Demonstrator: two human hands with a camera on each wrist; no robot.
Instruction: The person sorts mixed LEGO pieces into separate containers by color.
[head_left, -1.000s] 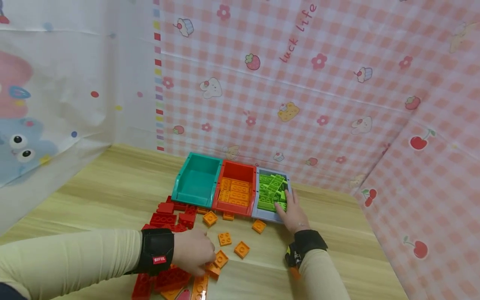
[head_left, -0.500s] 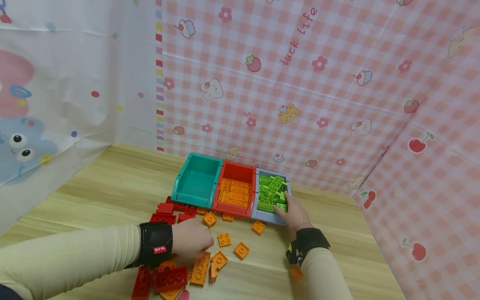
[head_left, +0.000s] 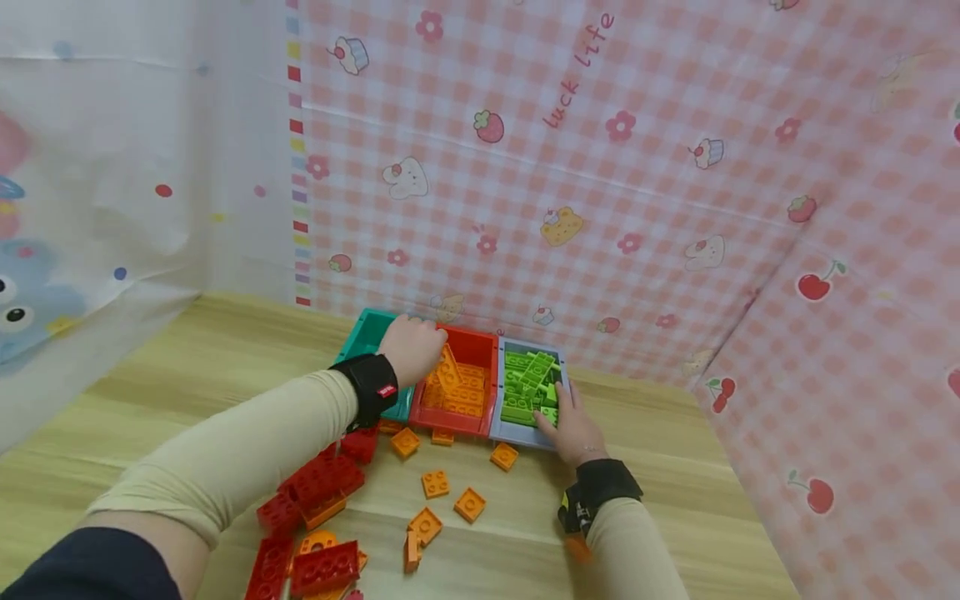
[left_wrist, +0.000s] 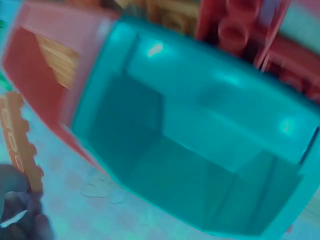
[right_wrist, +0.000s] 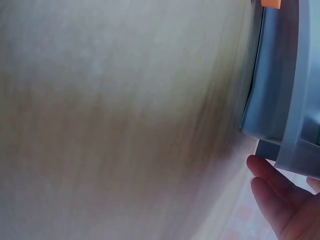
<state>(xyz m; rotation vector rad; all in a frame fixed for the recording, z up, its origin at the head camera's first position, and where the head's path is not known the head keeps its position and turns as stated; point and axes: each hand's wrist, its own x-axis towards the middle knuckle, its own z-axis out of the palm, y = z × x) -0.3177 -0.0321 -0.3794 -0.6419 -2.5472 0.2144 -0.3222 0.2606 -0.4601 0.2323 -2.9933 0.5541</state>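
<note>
My left hand (head_left: 412, 348) pinches a long orange brick (head_left: 449, 368) over the red bin (head_left: 480, 342), which holds more orange bricks. In the left wrist view the orange brick (left_wrist: 21, 140) stands out from the fingertips at the left edge, beside the teal bin (left_wrist: 200, 135). My right hand (head_left: 579, 429) rests with spread fingers on the right side of the grey bin (head_left: 525, 433), where green bricks (head_left: 531, 385) lie. In the right wrist view the fingers of the right hand (right_wrist: 285, 200) are at the corner of the grey bin (right_wrist: 280, 90).
Loose orange bricks (head_left: 435, 483) are scattered on the wooden table (head_left: 675, 500) in front of the bins. A pile of red bricks (head_left: 322, 482) lies left of them, partly behind my left forearm. A patterned cloth (head_left: 480, 183) hangs behind the bins.
My left hand has moved up and away from the loose bricks to the red bin, with a long orange brick in its fingers. The right hand has stayed at the grey bin.
</note>
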